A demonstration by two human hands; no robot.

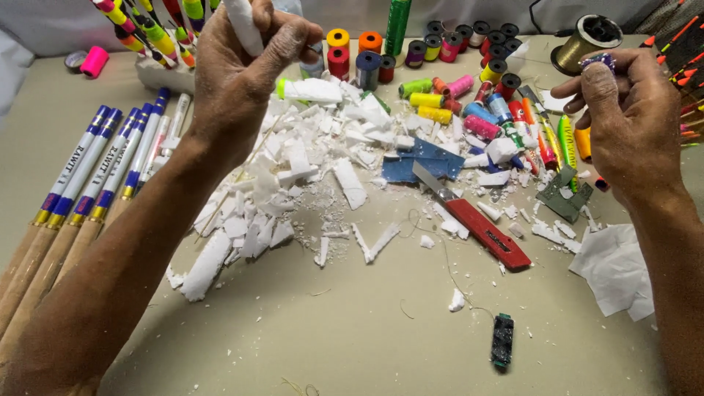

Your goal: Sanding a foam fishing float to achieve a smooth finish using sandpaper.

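My left hand [238, 70] is raised at the upper left, fingers closed around a white foam piece [243, 26] that sticks up out of the fist. My right hand [627, 117] is raised at the upper right, thumb and fingers pinching a small purple spool [599, 61]. Between the hands, a heap of white foam scraps [293, 176] covers the beige table [352, 330]. A red utility knife [480, 224] with its blade out lies beside a blue sheet piece [425, 161].
Several rods with blue-and-white wrapped ends [88, 183] lie at the left. Many coloured thread spools [455, 66] stand at the back, with painted floats [150, 29] in a foam block. White paper [616, 268] lies at the right; a small dark block [503, 339] near the front.
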